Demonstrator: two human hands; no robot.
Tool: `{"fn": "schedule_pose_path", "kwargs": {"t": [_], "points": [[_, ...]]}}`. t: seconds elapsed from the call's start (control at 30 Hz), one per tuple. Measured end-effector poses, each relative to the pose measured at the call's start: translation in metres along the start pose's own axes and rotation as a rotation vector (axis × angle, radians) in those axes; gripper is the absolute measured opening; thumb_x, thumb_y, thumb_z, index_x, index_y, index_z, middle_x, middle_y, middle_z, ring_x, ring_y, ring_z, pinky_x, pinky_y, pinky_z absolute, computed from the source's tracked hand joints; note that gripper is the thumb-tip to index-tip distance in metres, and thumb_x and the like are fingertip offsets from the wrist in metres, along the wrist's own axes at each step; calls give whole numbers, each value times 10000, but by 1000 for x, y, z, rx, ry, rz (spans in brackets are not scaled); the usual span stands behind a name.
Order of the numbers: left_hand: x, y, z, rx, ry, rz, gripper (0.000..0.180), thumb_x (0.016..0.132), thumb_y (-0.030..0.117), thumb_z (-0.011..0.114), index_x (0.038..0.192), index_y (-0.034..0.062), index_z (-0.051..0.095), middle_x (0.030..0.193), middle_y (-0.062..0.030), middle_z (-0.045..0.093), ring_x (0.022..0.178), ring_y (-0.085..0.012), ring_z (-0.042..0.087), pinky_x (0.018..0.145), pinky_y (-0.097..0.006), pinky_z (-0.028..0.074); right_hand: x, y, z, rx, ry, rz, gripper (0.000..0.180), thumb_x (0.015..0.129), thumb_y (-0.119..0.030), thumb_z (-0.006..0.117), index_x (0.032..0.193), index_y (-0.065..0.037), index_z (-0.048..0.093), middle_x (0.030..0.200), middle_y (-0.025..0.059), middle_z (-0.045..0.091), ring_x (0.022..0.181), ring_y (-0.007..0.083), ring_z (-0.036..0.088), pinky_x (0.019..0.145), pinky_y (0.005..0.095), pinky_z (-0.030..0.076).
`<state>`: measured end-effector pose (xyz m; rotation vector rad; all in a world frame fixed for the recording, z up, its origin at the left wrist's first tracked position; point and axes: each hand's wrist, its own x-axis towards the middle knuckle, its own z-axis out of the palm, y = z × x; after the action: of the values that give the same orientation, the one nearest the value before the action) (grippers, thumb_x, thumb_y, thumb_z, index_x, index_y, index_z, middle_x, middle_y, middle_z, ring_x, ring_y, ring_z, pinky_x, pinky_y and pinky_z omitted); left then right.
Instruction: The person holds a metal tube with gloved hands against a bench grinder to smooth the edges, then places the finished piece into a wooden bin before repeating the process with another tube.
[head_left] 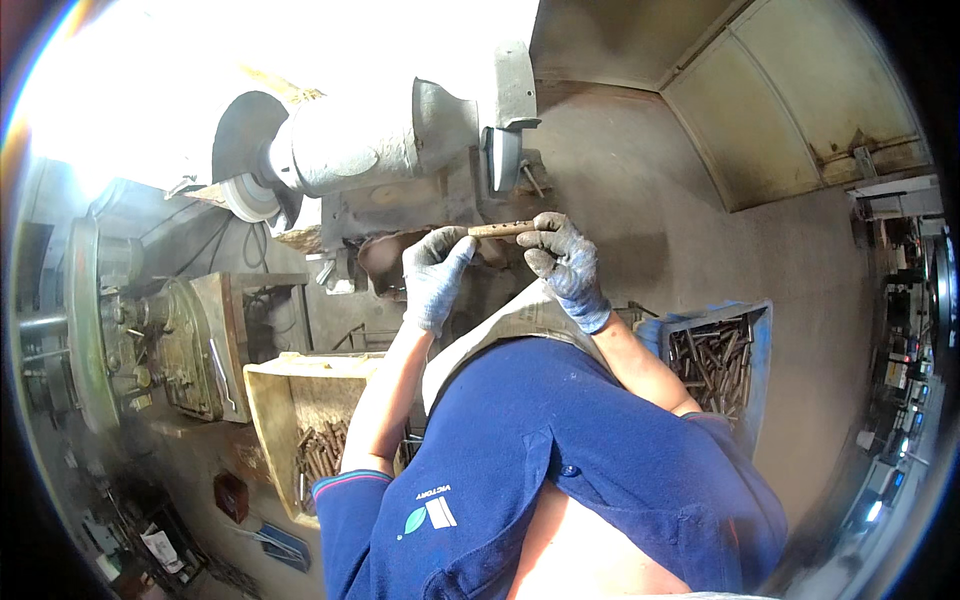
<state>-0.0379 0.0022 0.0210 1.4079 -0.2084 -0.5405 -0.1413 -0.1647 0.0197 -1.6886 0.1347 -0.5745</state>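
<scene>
Brown rod (500, 229) is clamped in the fingers of your left hand (436, 274) and right hand (569, 268); support both ends evenly.

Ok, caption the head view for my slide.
Left hand and right hand, both gloved, hold a brown rod near a grinder.

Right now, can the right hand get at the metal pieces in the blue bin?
Probably yes, once free: the right hand is pinching the brown rod. The blue bin stands by the right forearm, its metal pieces uncovered.
</scene>
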Motion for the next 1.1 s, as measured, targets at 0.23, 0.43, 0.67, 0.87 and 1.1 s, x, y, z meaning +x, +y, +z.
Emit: {"fn": "schedule_pose_path", "kwargs": {"t": [0.23, 0.43, 0.67, 0.87, 1.1], "points": [[47, -55, 4, -212, -25, -39, 123, 845, 84, 639, 915, -16, 621, 792, -83, 660, 652, -138, 631, 618, -237, 520, 10, 30, -5, -115, 76, 107, 225, 800, -128, 691, 999, -22, 682, 1066, 101, 639, 1075, 195, 545, 931, 313, 428], [66, -68, 40, -334, 10, -113, 91, 848, 58, 619, 900, -16, 629, 785, -96, 660, 669, -162, 637, 650, -265, 519, 16, 58, -21, -57, 177, 167, 238, 768, -121, 730, 968, -1, 683, 1051, 103, 648, 1012, 176, 586, 868, 288, 466], [78, -75, 53, -270, 51, -81, 84, 847, 43, 612, 886, -18, 652, 786, -91, 668, 678, -162, 636, 643, -269, 514, 24, 62, -24, -145, 234, 241, 213, 780, -154, 718, 940, -14, 693, 937, 85, 681, 904, 158, 610, 820, 291, 468], [79, -75, 43, -312, 79, -50, 59, 838, 8, 604, 849, -27, 649, 757, -69, 659, 637, -131, 619, 609, -246, 502, 26, 79, -15, -156, 205, 211, 205, 782, -170, 710, 905, -7, 694, 906, 82, 681, 854, 165, 620, 798, 293, 470], [88, -78, 7, -325, 175, -109, 51, 832, 4, 611, 851, -29, 645, 756, -83, 658, 617, -139, 617, 609, -251, 504, 33, 76, 17, 56, 159, 416, 213, 804, -172, 687, 933, -3, 686, 910, 63, 668, 856, 153, 604, 797, 282, 461]]}}
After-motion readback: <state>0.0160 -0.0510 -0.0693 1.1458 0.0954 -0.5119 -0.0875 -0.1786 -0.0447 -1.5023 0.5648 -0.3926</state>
